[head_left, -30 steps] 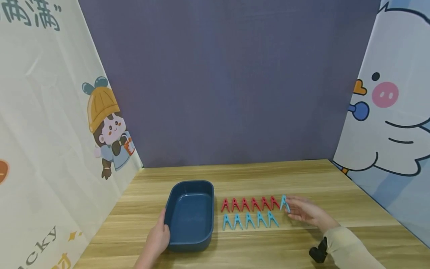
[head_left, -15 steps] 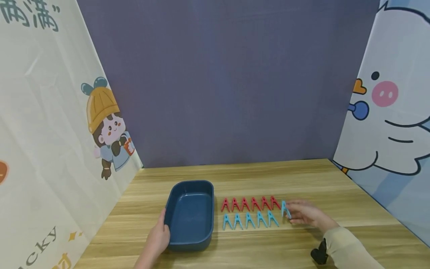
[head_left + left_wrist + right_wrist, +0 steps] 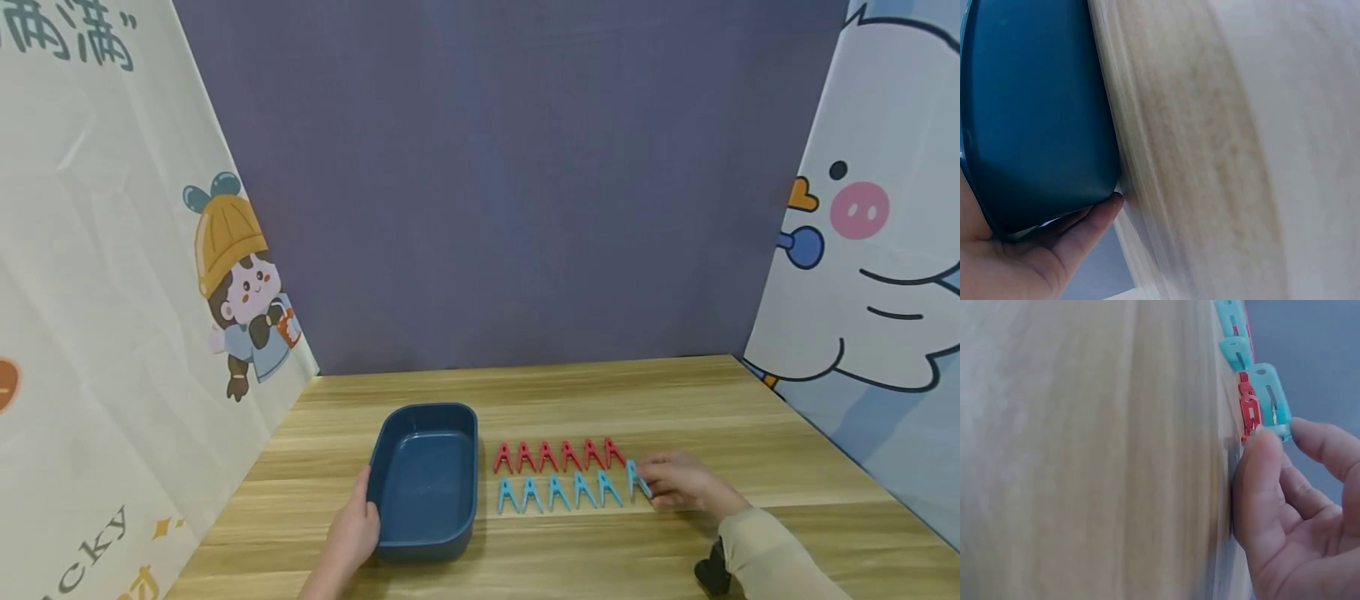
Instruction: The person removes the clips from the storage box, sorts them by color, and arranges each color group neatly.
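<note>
In the head view a dark blue plastic basin (image 3: 423, 483) stands on the table, and my left hand (image 3: 352, 527) holds its left side. The left wrist view shows fingers (image 3: 1088, 234) along the outside of its wall. To the right of the basin lie a row of several red clothespins (image 3: 548, 456) and, nearer me, a row of light blue clothespins (image 3: 555, 492). At the right end of the blue row, my right hand (image 3: 686, 482) pinches another light blue clothespin (image 3: 637, 479) between thumb and finger. The right wrist view shows this clothespin (image 3: 1270, 400) in front of a red one.
The wood-grain table (image 3: 540, 396) ends at a dark purple-grey back panel (image 3: 495, 183). Printed cartoon panels stand at the left (image 3: 112, 250) and right (image 3: 877, 275). A black piece (image 3: 714, 571) hangs at the right sleeve (image 3: 772, 554).
My right hand has brought the light blue clothespin toward me, from the end of the red row to the end of the blue row. The left hand and basin have stayed put.
</note>
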The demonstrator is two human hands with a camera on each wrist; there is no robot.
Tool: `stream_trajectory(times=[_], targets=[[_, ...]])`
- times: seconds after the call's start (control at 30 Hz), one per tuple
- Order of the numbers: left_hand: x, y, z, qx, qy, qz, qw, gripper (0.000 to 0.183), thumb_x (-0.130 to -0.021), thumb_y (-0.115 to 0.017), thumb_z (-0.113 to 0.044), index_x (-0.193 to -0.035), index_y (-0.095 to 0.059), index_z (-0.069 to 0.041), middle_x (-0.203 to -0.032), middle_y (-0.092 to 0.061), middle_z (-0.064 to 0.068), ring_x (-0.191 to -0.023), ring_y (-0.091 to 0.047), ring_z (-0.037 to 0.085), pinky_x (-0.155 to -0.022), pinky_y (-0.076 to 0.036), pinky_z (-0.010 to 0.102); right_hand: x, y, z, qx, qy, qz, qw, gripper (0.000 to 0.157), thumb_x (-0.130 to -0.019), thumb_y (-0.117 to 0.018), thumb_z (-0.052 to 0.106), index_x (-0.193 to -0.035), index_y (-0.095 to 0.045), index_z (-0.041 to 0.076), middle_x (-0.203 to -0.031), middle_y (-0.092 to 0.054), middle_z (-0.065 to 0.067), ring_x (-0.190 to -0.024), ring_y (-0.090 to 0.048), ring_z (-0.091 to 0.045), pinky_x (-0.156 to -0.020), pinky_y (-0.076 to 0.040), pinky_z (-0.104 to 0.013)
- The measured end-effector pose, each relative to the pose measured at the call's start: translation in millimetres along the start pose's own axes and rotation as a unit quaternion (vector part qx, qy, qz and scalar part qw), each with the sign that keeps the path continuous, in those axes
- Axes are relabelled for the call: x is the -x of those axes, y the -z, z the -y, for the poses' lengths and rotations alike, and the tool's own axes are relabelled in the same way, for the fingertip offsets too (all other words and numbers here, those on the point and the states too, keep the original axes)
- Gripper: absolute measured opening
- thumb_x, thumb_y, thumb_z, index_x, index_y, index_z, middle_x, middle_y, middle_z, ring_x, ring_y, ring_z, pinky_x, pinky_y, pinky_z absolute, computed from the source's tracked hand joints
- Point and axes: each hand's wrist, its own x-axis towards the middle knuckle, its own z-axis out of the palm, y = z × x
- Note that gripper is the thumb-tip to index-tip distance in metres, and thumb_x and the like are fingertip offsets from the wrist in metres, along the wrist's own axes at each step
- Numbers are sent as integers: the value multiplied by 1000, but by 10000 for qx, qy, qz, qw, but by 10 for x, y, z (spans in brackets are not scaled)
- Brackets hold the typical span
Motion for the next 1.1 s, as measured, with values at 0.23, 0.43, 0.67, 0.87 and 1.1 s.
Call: stream_trajectory(times=[0.23,0.43,0.67,0.87,1.1], targets=[[3,4,-9,-11,16,41,10000,51,-90,-33,0,-139,-23,9,-114,-48,41,-82,-58,36,-61,-47,45,35,-88,41,559,-19,-345,9978,26,-89,-57,13,-100,-56,-10,-73,-55,-6,-62,-55,-14,-53,-51,-25],[3,3,-12,28,15,43,10000,51,-90,-33,0,-139,-23,9,-113,-48,41,-76,-57,34,-56,-45,41,25,-142,58,703,-156,-613,9955,24,-88,-58,13,-99,-57,-9,-69,-53,-5,-55,-50,-10,-47,-47,-22],[-4,4,-18,28,76,79,9999,50,-90,-32,-1,-139,-22,8,-115,-47,41,-75,-56,32,-53,-44,38,27,-145,76,841,-131,-569,9947,19,-88,-54,9,-96,-57,-9,-66,-52,-3,-51,-47,-8,-44,-42,-18],[-3,0,-17,47,36,53,10000,51,-90,-32,0,-139,-22,9,-114,-47,41,-76,-58,34,-55,-45,40,52,-176,90,1159,-102,-757,9903,20,-88,-58,9,-96,-59,-8,-65,-52,-4,-51,-47,-11,-44,-42,-20],[2,5,-13,31,-1,31,10000,51,-89,-32,0,-138,-23,10,-114,-47,41,-78,-58,35,-58,-47,43,6,-138,63,997,-4,-580,9933,21,-86,-61,12,-95,-60,-7,-61,-50,-1,-49,-45,-8,-43,-42,-19]])
